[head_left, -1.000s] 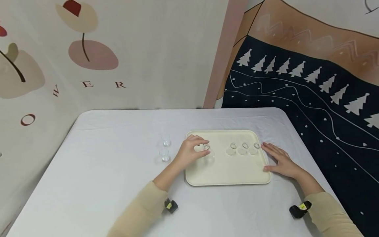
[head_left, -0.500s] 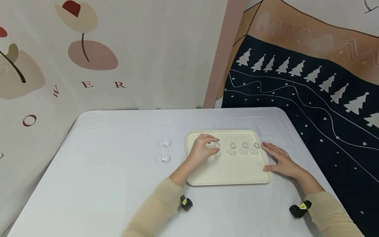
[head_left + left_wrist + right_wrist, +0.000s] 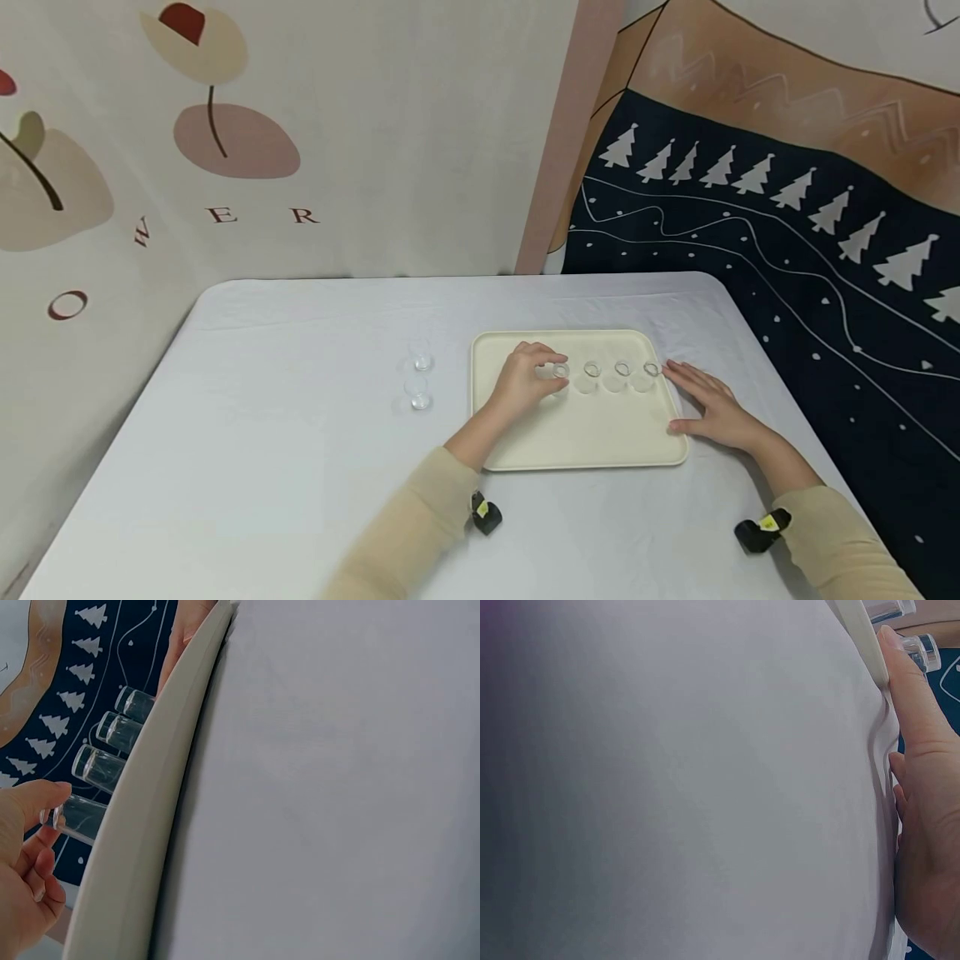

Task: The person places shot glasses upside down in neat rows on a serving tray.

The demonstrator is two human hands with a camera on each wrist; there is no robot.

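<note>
A cream tray (image 3: 585,442) lies on the white-covered table. My left hand (image 3: 520,383) pinches a small clear shot glass (image 3: 561,371) by its upper end between thumb and fingers. In the left wrist view this shot glass (image 3: 81,817) stands on the tray, in line with three others, its thick base seemingly upward. To its right in the head view are the nearest shot glass (image 3: 592,371), a middle one (image 3: 622,371) and an end one (image 3: 651,372). My right hand (image 3: 708,408) rests at the tray's right edge, fingers extended and thumb touching the rim.
Two more clear glasses stand on the table left of the tray, a farther one (image 3: 422,361) and a nearer one (image 3: 418,396). Printed cloth walls border the table's back and sides. Black wrist cameras (image 3: 486,514) hang at both sleeves.
My left hand has moved right across the tray with the shot glass, bringing it beside the row of three. The right hand has stayed at the tray's edge.
</note>
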